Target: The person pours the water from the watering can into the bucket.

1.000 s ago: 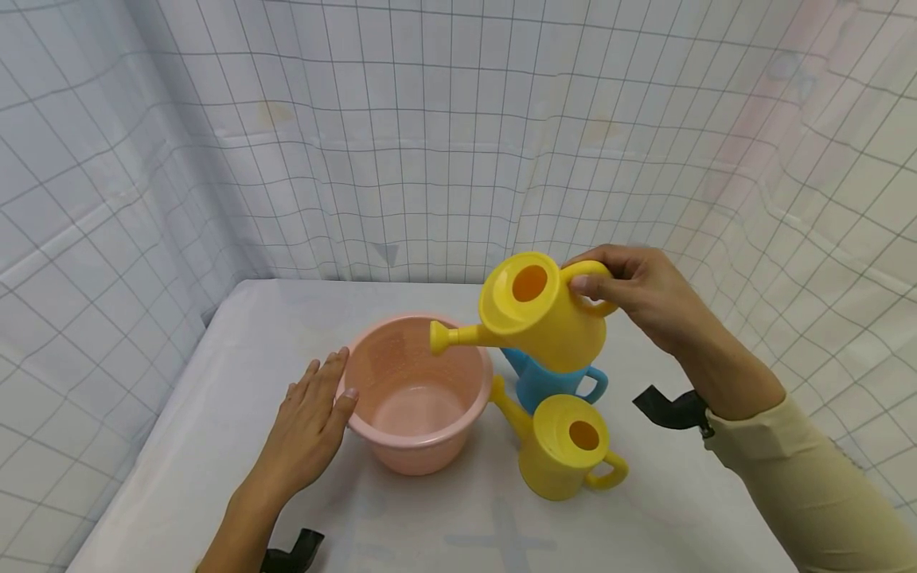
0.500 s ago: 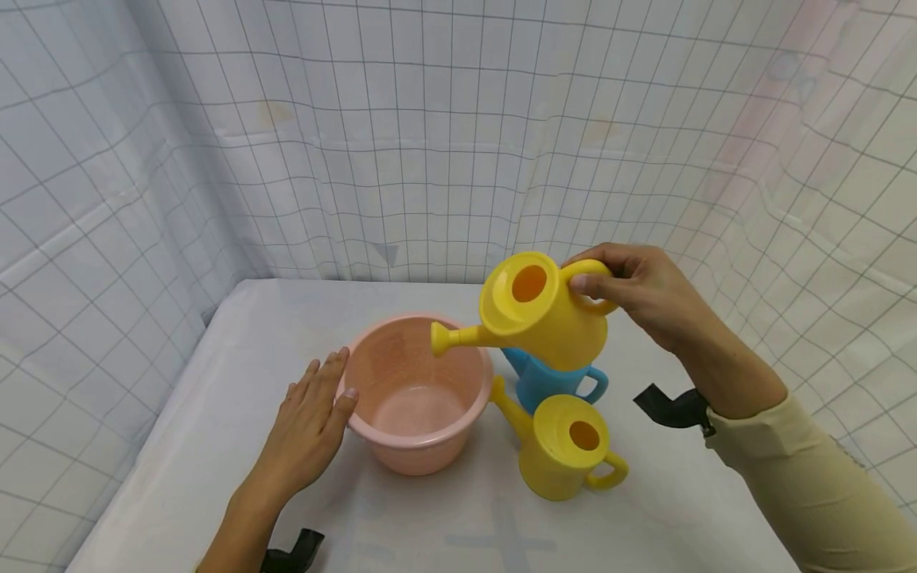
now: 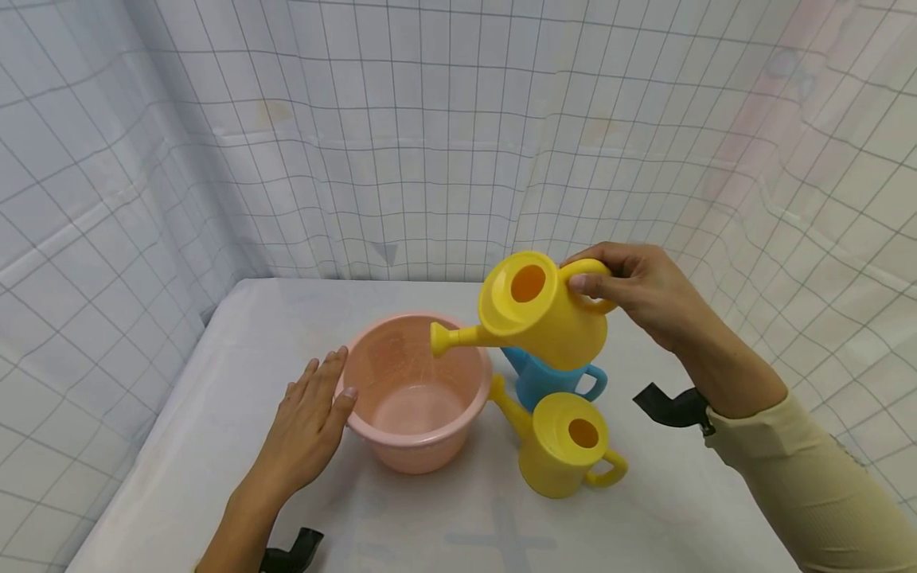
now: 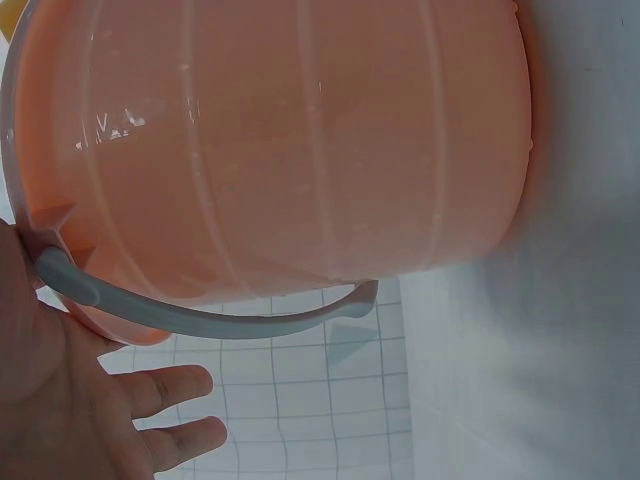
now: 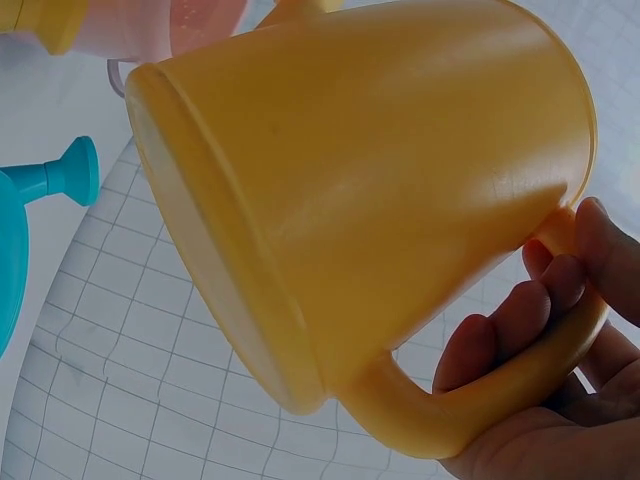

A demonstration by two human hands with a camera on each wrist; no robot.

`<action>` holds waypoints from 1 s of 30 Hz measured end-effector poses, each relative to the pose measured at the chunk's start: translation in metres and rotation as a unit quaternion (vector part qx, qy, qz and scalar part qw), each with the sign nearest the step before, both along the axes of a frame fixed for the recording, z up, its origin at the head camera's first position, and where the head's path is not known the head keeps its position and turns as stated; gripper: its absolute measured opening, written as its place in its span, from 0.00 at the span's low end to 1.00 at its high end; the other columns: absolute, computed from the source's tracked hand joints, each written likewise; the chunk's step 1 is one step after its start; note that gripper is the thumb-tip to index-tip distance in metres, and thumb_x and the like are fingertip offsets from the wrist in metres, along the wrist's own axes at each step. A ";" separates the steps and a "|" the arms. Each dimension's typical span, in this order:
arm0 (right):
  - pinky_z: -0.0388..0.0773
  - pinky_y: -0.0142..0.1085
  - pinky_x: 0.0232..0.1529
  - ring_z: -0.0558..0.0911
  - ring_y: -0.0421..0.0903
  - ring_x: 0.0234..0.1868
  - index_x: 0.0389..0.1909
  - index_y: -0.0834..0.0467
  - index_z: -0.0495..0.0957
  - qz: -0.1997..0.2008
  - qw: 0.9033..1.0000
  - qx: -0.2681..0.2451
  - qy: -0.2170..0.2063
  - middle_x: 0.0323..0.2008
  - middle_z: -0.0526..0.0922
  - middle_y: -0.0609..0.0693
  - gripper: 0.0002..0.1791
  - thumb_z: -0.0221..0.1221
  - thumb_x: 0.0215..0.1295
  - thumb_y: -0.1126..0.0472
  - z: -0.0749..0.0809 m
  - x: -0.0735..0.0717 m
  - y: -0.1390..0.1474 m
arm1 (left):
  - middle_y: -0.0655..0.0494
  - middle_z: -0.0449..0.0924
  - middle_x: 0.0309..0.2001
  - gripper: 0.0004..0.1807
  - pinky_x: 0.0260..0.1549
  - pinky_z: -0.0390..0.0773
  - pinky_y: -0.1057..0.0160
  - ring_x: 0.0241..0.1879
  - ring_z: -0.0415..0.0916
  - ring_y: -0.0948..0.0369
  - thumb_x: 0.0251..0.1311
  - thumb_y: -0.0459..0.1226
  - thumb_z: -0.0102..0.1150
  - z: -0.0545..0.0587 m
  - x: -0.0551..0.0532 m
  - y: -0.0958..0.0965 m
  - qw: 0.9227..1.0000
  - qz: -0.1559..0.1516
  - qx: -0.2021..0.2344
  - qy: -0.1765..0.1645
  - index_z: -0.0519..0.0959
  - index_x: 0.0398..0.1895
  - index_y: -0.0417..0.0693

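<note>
My right hand [image 3: 641,298] grips the handle of a yellow watering can [image 3: 555,334], held up and tilted so its spout hangs over a pink bucket [image 3: 423,458]. Faint streaks of water [image 3: 430,370] fall from the spout head into the bucket. My left hand [image 3: 304,426] rests at the bucket's left rim with its fingers extended. In the left wrist view, the bucket's grey carry handle [image 4: 220,322] hangs along its side beside that hand. Fingers [image 5: 520,320] curl round the can's handle in the right wrist view.
A second yellow watering can [image 3: 562,446] stands right of the bucket, spout towards it. Behind that stands a blue watering can [image 3: 544,386], partly hidden by the raised one. White sheet covers the table [image 3: 401,525]; grid-patterned curtains [image 3: 444,143] surround its back and sides.
Falling water under the spout shows more clearly now. The tilted can, both hands and the bucket have hardly moved.
</note>
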State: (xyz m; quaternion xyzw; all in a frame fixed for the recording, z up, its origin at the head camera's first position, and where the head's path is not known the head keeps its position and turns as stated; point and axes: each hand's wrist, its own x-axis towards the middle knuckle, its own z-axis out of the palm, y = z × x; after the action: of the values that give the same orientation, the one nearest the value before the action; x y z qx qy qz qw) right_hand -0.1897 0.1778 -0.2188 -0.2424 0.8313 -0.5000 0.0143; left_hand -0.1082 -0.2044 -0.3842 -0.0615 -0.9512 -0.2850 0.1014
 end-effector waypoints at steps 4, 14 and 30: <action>0.80 0.36 0.46 0.79 0.49 0.45 0.48 0.59 0.80 0.001 1.000 0.001 0.000 0.42 0.84 0.45 0.15 0.58 0.65 0.56 0.000 0.000 0.000 | 0.46 0.51 0.74 0.31 0.65 0.43 0.31 0.74 0.42 0.41 0.72 0.53 0.34 0.000 0.000 0.000 1.000 -0.002 0.001 0.000 0.46 0.75 0.59; 0.80 0.36 0.45 0.79 0.49 0.44 0.48 0.60 0.80 0.005 1.000 0.001 0.001 0.42 0.85 0.45 0.15 0.58 0.65 0.56 0.001 0.000 0.000 | 0.47 0.49 0.75 0.32 0.65 0.42 0.31 0.74 0.41 0.42 0.72 0.53 0.34 0.001 -0.001 0.000 1.000 -0.002 0.000 -0.007 0.45 0.75 0.60; 0.80 0.35 0.46 0.79 0.49 0.45 0.48 0.60 0.80 0.005 1.000 -0.002 -0.005 0.42 0.85 0.45 0.15 0.59 0.65 0.56 0.001 0.001 0.000 | 0.47 0.51 0.74 0.32 0.64 0.42 0.31 0.74 0.41 0.41 0.72 0.53 0.34 0.002 0.001 -0.001 1.000 -0.005 0.003 -0.004 0.45 0.75 0.60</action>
State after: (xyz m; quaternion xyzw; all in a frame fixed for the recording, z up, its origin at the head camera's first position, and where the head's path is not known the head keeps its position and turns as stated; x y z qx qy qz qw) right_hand -0.1888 0.1777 -0.2180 -0.2437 0.8292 -0.5026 0.0209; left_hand -0.1077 -0.2050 -0.3820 -0.0650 -0.9504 -0.2885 0.0961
